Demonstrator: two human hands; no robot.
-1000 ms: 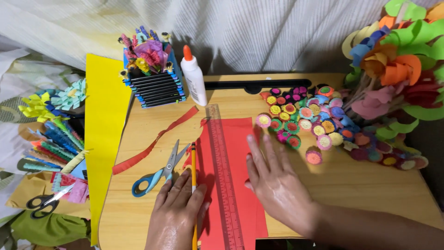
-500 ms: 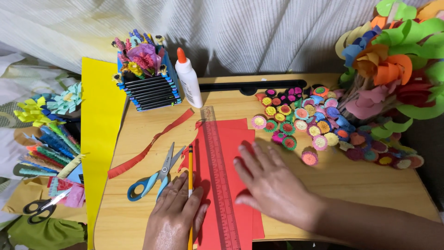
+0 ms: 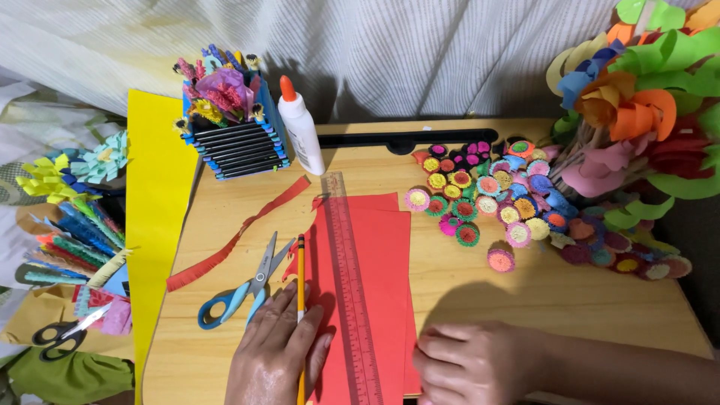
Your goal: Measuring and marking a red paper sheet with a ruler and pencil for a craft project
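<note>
A sheet of red paper lies on the wooden table with a clear ruler laid lengthwise on it. My left hand lies flat at the paper's left edge, with a yellow pencil running under its fingers. My right hand rests with curled fingers at the paper's lower right corner, touching the paper's edge. Blue-handled scissors lie just left of the pencil.
A fringed red paper strip lies left of the sheet. A glue bottle and a holder of paper flowers stand at the back. Several small rolled paper flowers crowd the right, beside a big paper bouquet. Yellow paper hangs off the left edge.
My right hand has slid down off the middle of the red paper to its lower right corner. My left hand and the pencil have stayed in place.
</note>
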